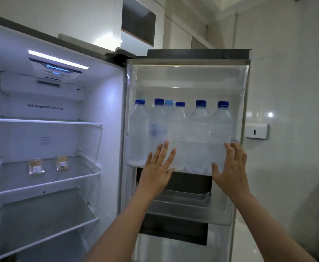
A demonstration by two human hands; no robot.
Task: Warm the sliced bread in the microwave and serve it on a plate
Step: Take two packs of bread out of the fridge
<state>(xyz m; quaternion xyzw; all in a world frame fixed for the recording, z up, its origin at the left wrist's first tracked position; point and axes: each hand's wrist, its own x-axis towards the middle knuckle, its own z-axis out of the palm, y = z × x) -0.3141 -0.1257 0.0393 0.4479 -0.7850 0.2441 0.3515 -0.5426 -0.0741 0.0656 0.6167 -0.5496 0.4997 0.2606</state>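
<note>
Door bin (133, 164) of six water bottles (198, 129), left hand (158, 167) and right hand (230, 167) open-fingered against it — shelf (75, 176) with two packets (36, 166)

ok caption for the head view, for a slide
Fridge open; left hand and right hand at the door bottles; packets inside.

Both bare forearms rise from the bottom edge of the frame toward its centre right, roughly parallel, with the backs of the hands facing the camera. The left hand (157, 168), just right of centre, is held flat with its fingers (166, 148) straight, spread and pointing up, the thumb out to the right. The right hand (230, 167), further right at the same height, is also opened out, thumb stretched left, fingertips slightly bent.
</note>
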